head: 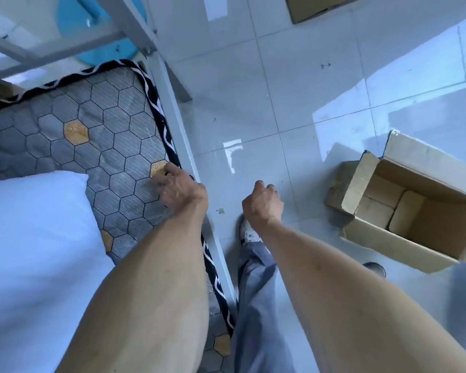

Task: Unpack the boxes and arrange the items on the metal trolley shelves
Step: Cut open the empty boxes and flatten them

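Observation:
An open cardboard box (404,211) stands on the tiled floor at the right, its flaps up. Several tan wrapped packs (388,208) lie at its bottom. My left hand (179,188) hangs over the edge of a mattress (92,130), fingers loosely curled and holding nothing. Over the floor, left of the box and apart from it, my right hand (262,203) hangs with its fingers loosely curled and nothing in them. No trolley is in view.
A grey bed frame (183,135) runs along the mattress, with a white pillow (35,238) on it. A blue stool (100,30) stands behind the frame. A second cardboard box (312,6) sits at the top edge. My legs and shoes are below.

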